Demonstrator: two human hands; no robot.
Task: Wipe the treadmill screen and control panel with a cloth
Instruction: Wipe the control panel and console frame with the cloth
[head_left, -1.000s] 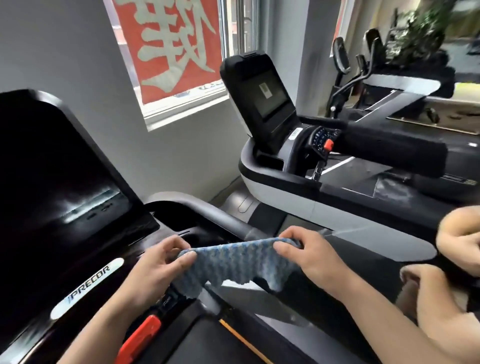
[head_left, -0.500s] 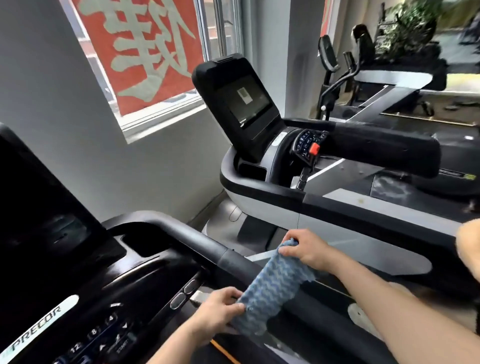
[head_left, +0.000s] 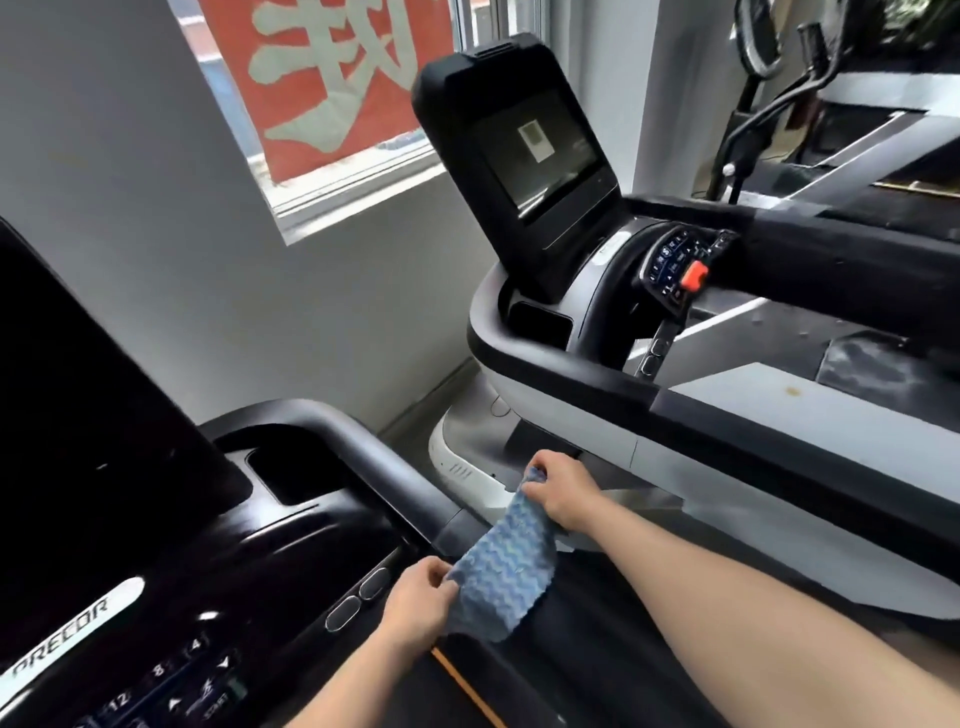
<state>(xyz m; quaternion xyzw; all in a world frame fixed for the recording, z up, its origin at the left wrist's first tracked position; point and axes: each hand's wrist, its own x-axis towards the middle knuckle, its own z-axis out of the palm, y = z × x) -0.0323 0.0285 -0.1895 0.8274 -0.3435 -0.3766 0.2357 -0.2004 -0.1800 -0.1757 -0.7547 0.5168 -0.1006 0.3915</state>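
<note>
Two hands: both hold one cloth between them, above the right side of the near treadmill.
Cloth (head_left: 503, 569): blue, with a wavy woven pattern; it is stretched in a slanted line from lower left to upper right, and its lower edge hangs loose under the left hand's corner.
Left hand (head_left: 415, 597): at the lower corner of the cloth; the grip is a pinch, thumb and fingers curled on the cloth edge.
Right hand (head_left: 563, 491): at the upper corner of the cloth; its fingers are curled around the top edge, which sticks out a little above the knuckles.
Cloth relative to the grips: it lies between the two hands, the right hand higher and farther away, the left hand lower and nearer.
Handrail (head_left: 363, 457): black, curved; the cloth hangs just beside its right end, and I cannot tell if it touches it.
Control panel (head_left: 171, 680): black, at the lower left, with number keys and a PRECOR label; the cloth is well apart from it, to its right.
Screen (head_left: 93, 415): dark, at the far left edge of the view; no hand touches it.
Oval buttons (head_left: 358, 597): two, just beside the left hand, on its left.
Second treadmill (head_left: 675, 395): behind the hands, with its own dark display (head_left: 535, 150) and a red stop button (head_left: 695, 275).
Window (head_left: 363, 104): in the grey wall, with a red banner behind the glass.
</note>
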